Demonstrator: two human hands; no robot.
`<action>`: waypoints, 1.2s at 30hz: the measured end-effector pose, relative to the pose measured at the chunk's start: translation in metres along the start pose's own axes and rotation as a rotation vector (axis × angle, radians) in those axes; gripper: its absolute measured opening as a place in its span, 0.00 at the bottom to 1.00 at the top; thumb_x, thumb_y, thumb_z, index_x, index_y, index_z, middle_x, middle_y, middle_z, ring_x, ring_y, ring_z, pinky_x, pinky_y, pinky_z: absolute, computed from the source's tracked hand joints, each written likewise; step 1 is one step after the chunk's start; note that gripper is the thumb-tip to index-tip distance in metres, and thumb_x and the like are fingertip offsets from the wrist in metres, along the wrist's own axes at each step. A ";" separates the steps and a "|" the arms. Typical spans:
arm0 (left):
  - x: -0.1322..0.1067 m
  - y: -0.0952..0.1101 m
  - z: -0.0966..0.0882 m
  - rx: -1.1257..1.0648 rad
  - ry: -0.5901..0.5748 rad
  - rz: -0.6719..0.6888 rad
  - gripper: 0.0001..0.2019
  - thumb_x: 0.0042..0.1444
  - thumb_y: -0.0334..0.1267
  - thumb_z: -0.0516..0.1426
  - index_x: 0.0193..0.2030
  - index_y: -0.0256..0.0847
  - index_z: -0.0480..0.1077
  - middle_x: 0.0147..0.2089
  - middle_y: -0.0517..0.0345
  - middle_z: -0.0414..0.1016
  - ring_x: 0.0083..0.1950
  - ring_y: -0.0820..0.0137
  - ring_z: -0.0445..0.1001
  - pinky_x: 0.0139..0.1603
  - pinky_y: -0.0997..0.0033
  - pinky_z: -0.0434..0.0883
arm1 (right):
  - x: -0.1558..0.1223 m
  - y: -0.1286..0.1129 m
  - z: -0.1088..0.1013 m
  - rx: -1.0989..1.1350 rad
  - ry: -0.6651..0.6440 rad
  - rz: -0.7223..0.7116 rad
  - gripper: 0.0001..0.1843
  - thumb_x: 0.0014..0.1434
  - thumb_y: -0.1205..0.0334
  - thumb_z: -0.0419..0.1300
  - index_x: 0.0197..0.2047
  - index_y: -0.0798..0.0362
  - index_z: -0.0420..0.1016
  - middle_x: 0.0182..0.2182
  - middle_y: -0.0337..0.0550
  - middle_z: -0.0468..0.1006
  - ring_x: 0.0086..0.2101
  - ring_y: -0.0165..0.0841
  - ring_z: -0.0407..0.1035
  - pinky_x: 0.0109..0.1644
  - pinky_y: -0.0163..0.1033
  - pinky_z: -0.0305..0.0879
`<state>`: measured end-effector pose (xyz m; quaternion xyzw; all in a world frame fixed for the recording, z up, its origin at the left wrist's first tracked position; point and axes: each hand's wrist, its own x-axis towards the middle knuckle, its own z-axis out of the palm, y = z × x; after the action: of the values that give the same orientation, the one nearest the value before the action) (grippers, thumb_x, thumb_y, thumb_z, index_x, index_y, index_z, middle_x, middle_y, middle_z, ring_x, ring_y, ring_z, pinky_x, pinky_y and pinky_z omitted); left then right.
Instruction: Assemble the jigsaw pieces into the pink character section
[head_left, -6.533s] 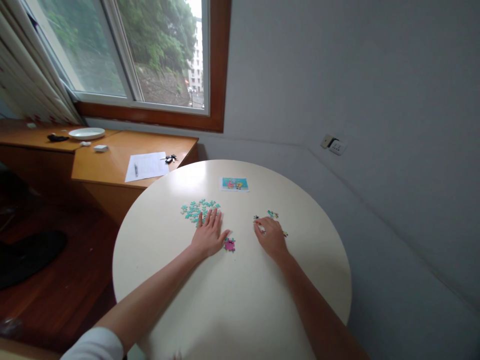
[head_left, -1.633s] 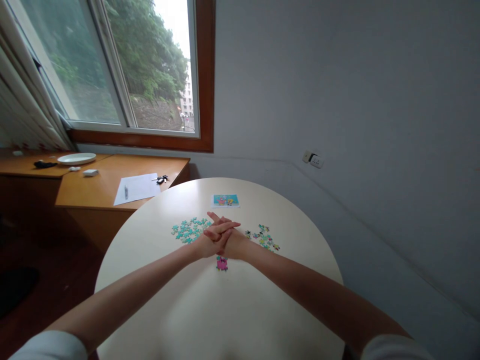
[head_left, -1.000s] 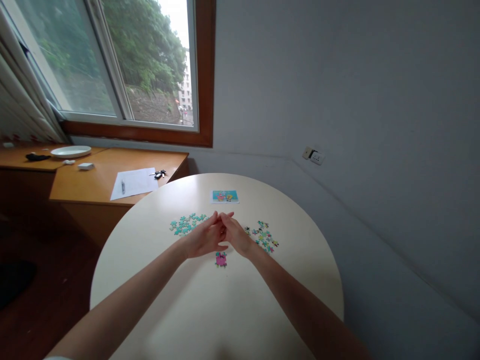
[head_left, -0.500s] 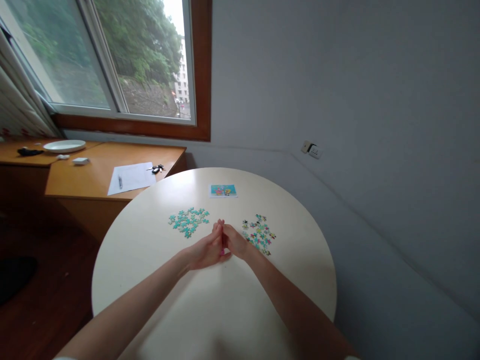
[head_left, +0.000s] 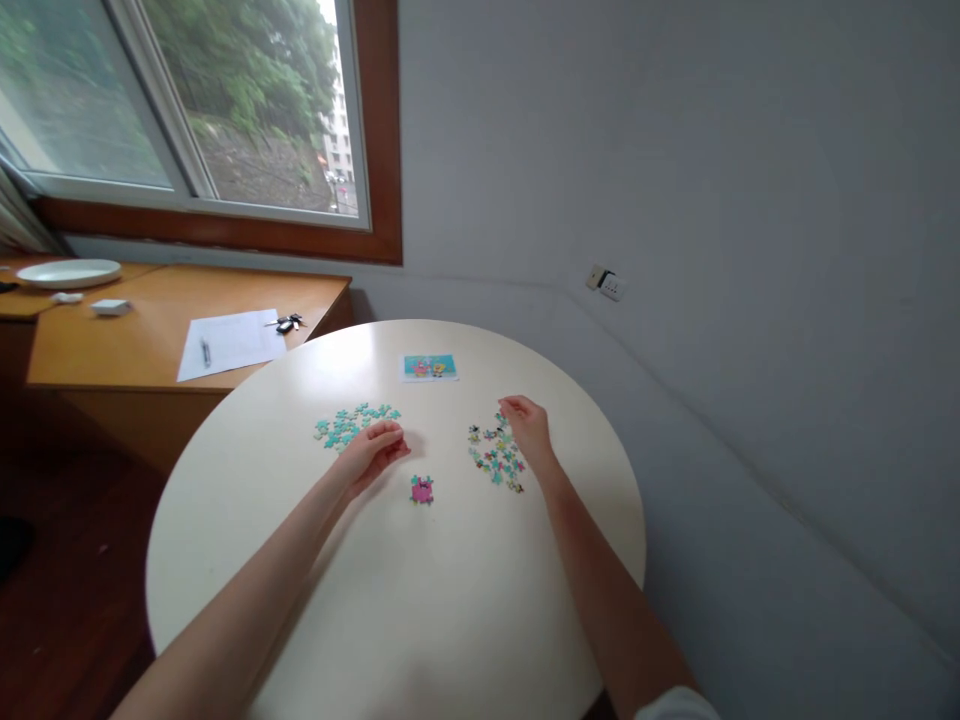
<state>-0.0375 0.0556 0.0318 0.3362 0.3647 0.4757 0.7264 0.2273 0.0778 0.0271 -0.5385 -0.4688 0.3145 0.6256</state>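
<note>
Joined jigsaw pieces form a small pink and teal block (head_left: 422, 489) on the round white table (head_left: 360, 620). My left hand (head_left: 375, 448) hovers just above and left of it, fingers loosely curved and apart, with nothing visible in them. Partly behind that hand lies a pile of teal jigsaw pieces (head_left: 346, 425). My right hand (head_left: 529, 426) is over the far edge of a pile of multicoloured jigsaw pieces (head_left: 496, 460). Its fingertips are pinched together; whether a piece is between them is too small to tell.
A picture card (head_left: 429, 367) with cartoon figures lies toward the table's far side. On the wooden desk (head_left: 157, 350) at left are a paper sheet (head_left: 232, 342), a pen (head_left: 205, 351), keys (head_left: 287, 323), a small white box (head_left: 111, 307) and a white plate (head_left: 69, 273).
My hands were together around the pink block and have let it go. The left hand moved left, the right hand moved right to the multicoloured pile. The view shifted slightly.
</note>
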 end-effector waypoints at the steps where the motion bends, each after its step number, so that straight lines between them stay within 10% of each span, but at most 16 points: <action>1: 0.002 -0.003 -0.004 -0.009 0.021 -0.002 0.08 0.40 0.29 0.65 0.26 0.35 0.69 0.22 0.61 0.71 0.26 0.76 0.72 0.35 0.77 0.73 | 0.005 0.009 -0.009 0.002 0.062 0.006 0.13 0.39 0.53 0.63 0.25 0.54 0.71 0.20 0.37 0.71 0.24 0.28 0.64 0.32 0.36 0.62; 8: 0.001 -0.009 -0.012 -0.048 0.101 0.034 0.07 0.39 0.29 0.63 0.23 0.36 0.67 0.21 0.63 0.69 0.24 0.79 0.69 0.31 0.80 0.71 | 0.012 0.044 -0.033 0.042 0.323 0.067 0.12 0.39 0.53 0.59 0.23 0.53 0.64 0.15 0.31 0.66 0.19 0.25 0.60 0.26 0.33 0.58; 36: 0.004 -0.011 -0.009 -0.005 0.136 0.064 0.12 0.31 0.32 0.68 0.20 0.36 0.69 0.18 0.63 0.67 0.23 0.78 0.66 0.28 0.80 0.67 | 0.015 0.045 -0.035 -0.072 0.259 0.061 0.13 0.39 0.56 0.61 0.19 0.52 0.60 0.15 0.30 0.61 0.19 0.23 0.53 0.23 0.32 0.50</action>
<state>-0.0387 0.0567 0.0173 0.3130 0.4009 0.5214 0.6852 0.2700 0.0881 -0.0124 -0.6106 -0.3785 0.2445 0.6513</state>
